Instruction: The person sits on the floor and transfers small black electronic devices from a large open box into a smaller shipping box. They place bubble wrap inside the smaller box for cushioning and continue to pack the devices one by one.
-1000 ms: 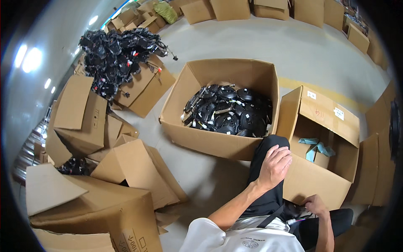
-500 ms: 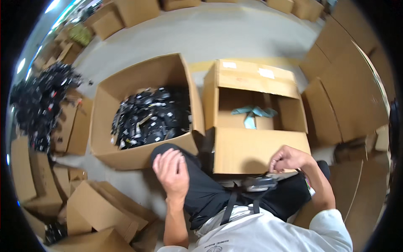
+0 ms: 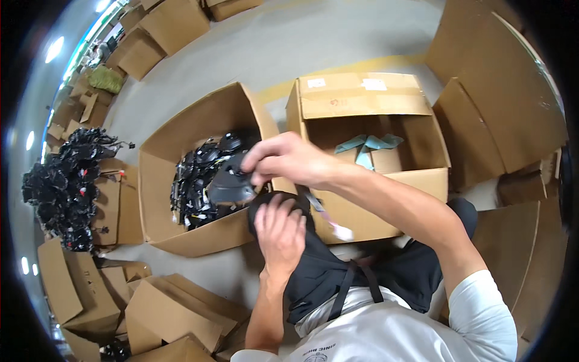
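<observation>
The large open brown cardboard box [image 3: 205, 240], part filled with a heap of black plastic parts and wires [image 3: 196, 181], is the landmark here. The right hand [image 3: 288, 158] is above the box's right-hand wall, the forearm reaching across from the right, and its fingers are closed in a pinch on the upper right end of a flat black plastic part with a slightly flared edge [image 3: 230, 182]. From that hand the part lies to the left and nearer the body, over the right portion of the box's opening; its longer line seems to slant from the fingers down toward the near left, though blur softens the outline. Whether it touches the heap cannot be told. A thin cable with a white plastic connector [image 3: 342, 232] trails to the right of the box, apparently from the held part. The right hand is the one at the part; the left hand [image 3: 281, 238], loosely spread and holding nothing, rests on the black-trousered knee [image 3: 265, 204] by the box's near right corner. Half a second ago the right hand and a dark part were well to the right of the box, over the lap; the left hand was already by that corner.
</observation>
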A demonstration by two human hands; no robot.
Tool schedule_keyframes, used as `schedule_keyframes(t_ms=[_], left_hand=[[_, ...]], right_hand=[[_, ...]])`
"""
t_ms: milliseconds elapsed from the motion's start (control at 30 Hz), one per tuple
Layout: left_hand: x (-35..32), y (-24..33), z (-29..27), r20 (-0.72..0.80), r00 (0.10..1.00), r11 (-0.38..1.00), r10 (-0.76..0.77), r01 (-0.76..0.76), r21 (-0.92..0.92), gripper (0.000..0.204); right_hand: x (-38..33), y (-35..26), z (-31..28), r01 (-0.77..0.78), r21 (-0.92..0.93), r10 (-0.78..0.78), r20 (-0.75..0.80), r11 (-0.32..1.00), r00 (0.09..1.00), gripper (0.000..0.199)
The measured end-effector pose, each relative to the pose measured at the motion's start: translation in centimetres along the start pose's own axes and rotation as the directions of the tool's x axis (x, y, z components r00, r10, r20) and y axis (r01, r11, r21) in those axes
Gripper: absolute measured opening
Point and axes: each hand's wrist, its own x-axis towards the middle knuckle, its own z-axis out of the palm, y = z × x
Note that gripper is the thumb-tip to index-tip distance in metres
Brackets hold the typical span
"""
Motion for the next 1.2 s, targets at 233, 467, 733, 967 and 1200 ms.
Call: schedule_keyframes(t_ms=[233, 467, 733, 967, 1200], left_hand=[[3.2, -1.4, 2.2, 0.206, 0.977, 0.978, 0.046, -0.086, 0.191, 0.02], [7.3, -3.7, -0.7, 0.491, 0.871, 0.999, -0.034, 0.022, 0.029, 0.016], [9.9, -3.6, -3.0, 0.666, 0.699, 0.931, -0.26, 0.366, -0.021, 0.015], [10.6, 4.7, -6.2, 0.497, 0.472, 0.666, -0.728, 0.66, 0.348, 0.052], [3.3, 15.1, -14.6, 0.734, 0.125, 0.477, -0.667, 0.829, 0.292, 0.061]], right_hand=[[11.1, 6.5, -0.8, 0.153, -0.385, -0.002, 0.364, 0.91, 0.931, 0.045], [19.1, -7.8, -14.5, 0.303, -0.626, -0.024, 0.413, 0.719, 0.911, 0.034], [17.9, -9.6, -13.9, 0.163, -0.707, 0.18, 0.384, 0.689, 0.906, 0.022], [-4.1, -9.9, -6.1, -0.124, -0.828, 0.491, 0.197, 0.546, 0.848, 0.022], [-28.3, -23.3, -10.8, -0.378, -0.796, 0.752, 0.141, 0.473, 0.644, 0.025]])
